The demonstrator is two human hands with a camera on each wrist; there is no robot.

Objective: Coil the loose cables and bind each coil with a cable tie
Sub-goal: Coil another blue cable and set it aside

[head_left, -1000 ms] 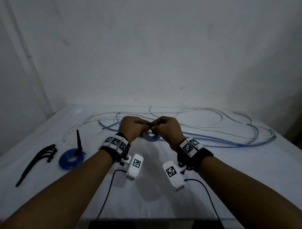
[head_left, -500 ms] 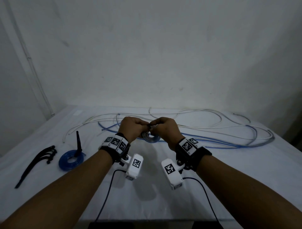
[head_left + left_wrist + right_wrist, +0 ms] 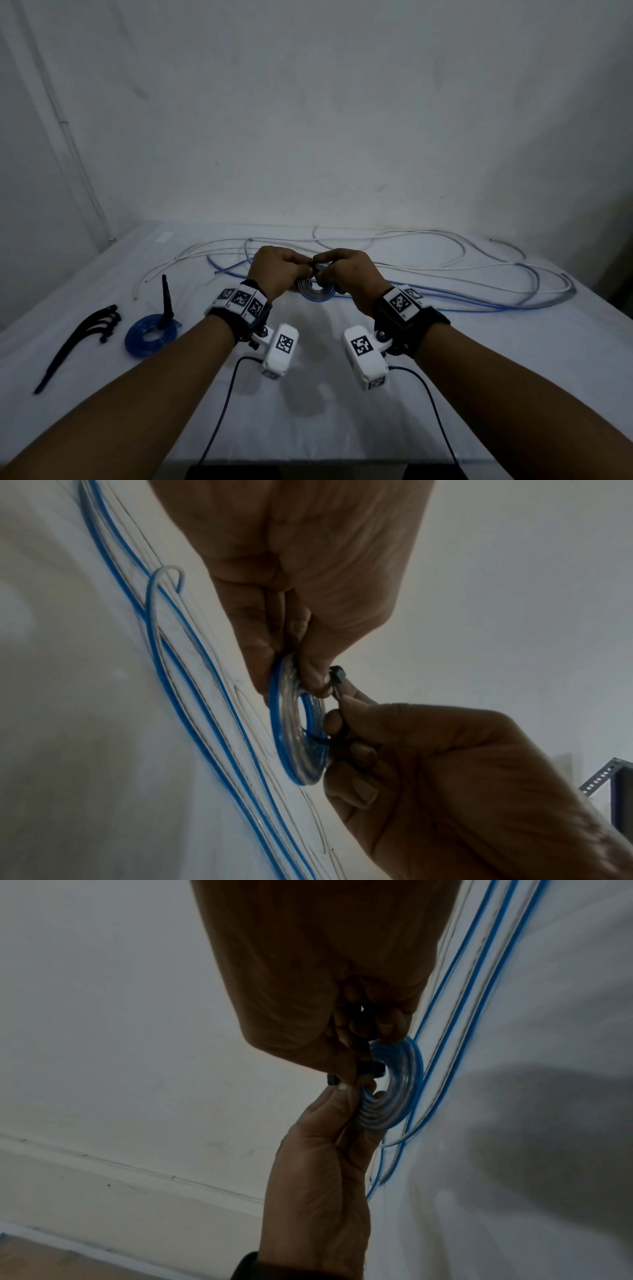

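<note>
We note the held coil (image 3: 297, 731) is clear, glossy plastic tubing with a blue stripe, smooth-walled. The cable tie (image 3: 337, 679) on it looks like matt black plastic. The table (image 3: 513, 377) is covered in white matt cloth, faintly creased. The loose cables (image 3: 445, 274) look like smooth plastic, white and blue. The wall (image 3: 308, 120) is matt, slightly mottled. The wrist straps (image 3: 407, 317) look like black fabric.

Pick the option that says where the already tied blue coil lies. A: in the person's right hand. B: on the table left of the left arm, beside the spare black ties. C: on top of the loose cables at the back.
B: the tied blue coil lies on the table left of the left hand, beside the spare black ties.
</note>
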